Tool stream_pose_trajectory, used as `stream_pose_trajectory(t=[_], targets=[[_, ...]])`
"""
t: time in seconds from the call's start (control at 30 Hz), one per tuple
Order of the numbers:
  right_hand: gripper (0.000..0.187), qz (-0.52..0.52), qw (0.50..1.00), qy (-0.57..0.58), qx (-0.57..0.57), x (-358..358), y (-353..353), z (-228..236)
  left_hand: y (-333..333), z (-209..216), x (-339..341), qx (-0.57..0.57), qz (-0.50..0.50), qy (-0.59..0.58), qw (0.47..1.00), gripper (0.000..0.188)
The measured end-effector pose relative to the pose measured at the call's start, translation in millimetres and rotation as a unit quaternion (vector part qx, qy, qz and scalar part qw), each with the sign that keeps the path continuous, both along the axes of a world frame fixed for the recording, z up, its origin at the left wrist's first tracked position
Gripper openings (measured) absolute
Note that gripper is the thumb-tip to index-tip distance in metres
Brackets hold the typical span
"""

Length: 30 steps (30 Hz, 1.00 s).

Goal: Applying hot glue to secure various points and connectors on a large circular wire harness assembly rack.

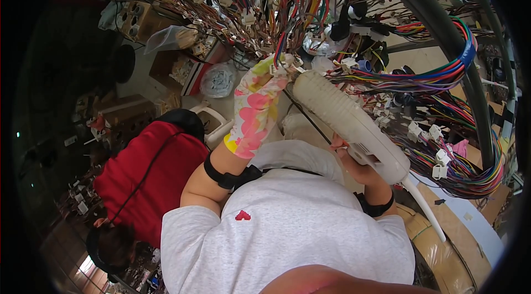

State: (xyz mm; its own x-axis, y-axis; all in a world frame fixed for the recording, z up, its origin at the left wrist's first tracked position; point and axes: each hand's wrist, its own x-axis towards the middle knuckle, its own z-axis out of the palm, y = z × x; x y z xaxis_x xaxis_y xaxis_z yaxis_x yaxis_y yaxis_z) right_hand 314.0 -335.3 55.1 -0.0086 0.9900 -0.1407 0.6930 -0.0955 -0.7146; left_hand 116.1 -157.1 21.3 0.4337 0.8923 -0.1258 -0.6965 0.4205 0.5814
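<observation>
My left hand [271,75], in a white sleeve with pink and yellow flowers, reaches up into the hanging wires. Its fingers are closed around a wire bundle [280,45] with small white connectors at the lower end. From there a thin dark cord [307,116] slants down to my right hand [340,143], whose fingers are pinched on it. A long whitish plastic device [354,122] with a ribbed end hangs in front and hides much of that hand. A white tube [425,208] curves from the device's lower end.
A dark curved frame [437,12] carries thick multicoloured harnesses [426,75]. White connectors [440,164] dangle at the right. On the left, a person in red [149,178] sits close by. Beyond are a clear plastic bag [218,79] and cardboard boxes [127,114].
</observation>
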Motion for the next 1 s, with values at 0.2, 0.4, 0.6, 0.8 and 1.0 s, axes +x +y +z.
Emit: stream_pose_trajectory(t=[0.2,0.4,0.6,0.8,1.0], targets=[[0.027,-0.033,0.996,0.082,0.033,-4.5,5.5,9.0,2.0,9.2,-0.9,-0.034,-0.021,0.015,0.999,0.038],[0.026,-0.091,0.971,0.217,0.048,-8.3,3.7,4.6,5.8,7.4,-6.1,-0.074,-0.046,-0.057,0.995,0.038],[0.028,-0.075,0.975,0.201,0.053,-5.8,3.6,5.0,1.5,18.7,-0.5,-0.006,-0.017,0.025,1.000,0.038],[0.031,-0.013,0.999,-0.017,0.028,-1.6,4.2,6.4,2.4,17.7,-2.0,0.005,-0.021,0.043,0.999,0.039],[0.034,-0.107,0.952,0.283,0.034,-4.5,7.3,8.1,2.4,13.4,-0.8,0.037,-0.015,0.014,0.999,0.039]])
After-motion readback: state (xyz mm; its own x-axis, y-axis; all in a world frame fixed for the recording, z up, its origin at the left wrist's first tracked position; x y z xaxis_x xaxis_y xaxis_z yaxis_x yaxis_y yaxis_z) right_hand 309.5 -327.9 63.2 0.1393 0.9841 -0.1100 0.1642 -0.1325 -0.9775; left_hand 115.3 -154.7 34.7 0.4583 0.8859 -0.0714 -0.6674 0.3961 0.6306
